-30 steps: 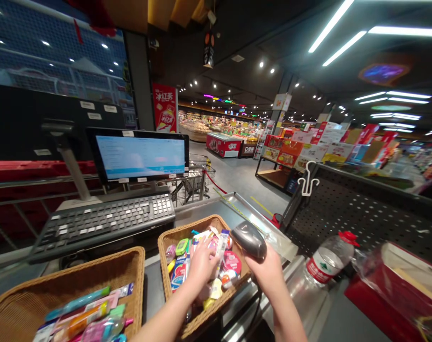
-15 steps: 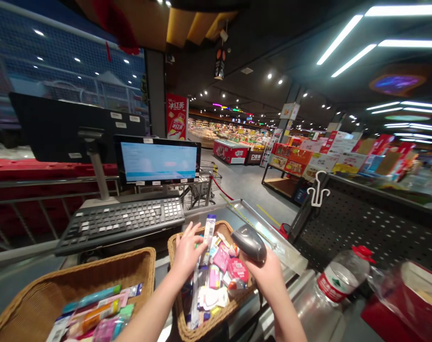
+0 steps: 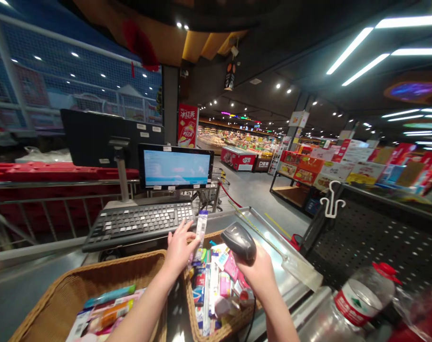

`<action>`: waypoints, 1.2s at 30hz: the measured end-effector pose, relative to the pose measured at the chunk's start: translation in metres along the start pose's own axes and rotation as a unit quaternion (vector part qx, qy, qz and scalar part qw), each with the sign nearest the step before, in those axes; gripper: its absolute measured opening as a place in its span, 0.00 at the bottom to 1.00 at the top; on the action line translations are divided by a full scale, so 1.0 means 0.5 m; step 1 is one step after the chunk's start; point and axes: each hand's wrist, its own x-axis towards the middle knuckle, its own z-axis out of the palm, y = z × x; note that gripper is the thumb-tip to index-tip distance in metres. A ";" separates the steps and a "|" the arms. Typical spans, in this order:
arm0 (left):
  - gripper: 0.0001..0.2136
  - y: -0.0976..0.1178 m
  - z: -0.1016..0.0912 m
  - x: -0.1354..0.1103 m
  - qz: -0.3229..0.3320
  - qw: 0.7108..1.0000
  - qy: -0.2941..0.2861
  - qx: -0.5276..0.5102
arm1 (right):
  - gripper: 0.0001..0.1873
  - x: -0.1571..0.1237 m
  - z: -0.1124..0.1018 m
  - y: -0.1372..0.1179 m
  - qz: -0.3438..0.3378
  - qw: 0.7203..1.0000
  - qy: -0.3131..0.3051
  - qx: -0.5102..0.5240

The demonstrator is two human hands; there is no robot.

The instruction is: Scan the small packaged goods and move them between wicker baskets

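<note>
My left hand pinches a slim white packet with a purple end between thumb and fingers, holding it upright near the back left corner of a wicker basket. That basket is full of small, colourful packaged goods, among them a pink packet. In my right hand is a black barcode scanner, held over the basket with its head pointing left towards the packet. A second wicker basket at the left holds several more packets, including an orange one.
Behind the baskets are a keyboard and a lit monitor. A metal counter tray lies to the right. Further right stand a large plastic bottle with a red cap and a black perforated panel with a white hook.
The view has swung left. My left hand has moved left with the white packet, out towards the basket's edge and the keyboard. The scanner stays in my right hand, closer to the packet.
</note>
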 end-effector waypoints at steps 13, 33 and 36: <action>0.13 -0.064 -0.081 -0.007 -0.022 0.998 0.051 0.013 | 0.20 -0.007 0.065 -0.098 -0.048 0.995 -0.085 0.032; 0.13 -0.099 -0.128 -0.022 -0.024 0.997 0.064 0.027 | 0.21 -0.025 0.083 -0.135 -0.058 0.992 -0.100 0.042; 0.12 -0.102 -0.131 -0.024 -0.021 0.997 0.062 0.029 | 0.19 -0.028 0.084 -0.139 -0.062 0.991 -0.112 0.045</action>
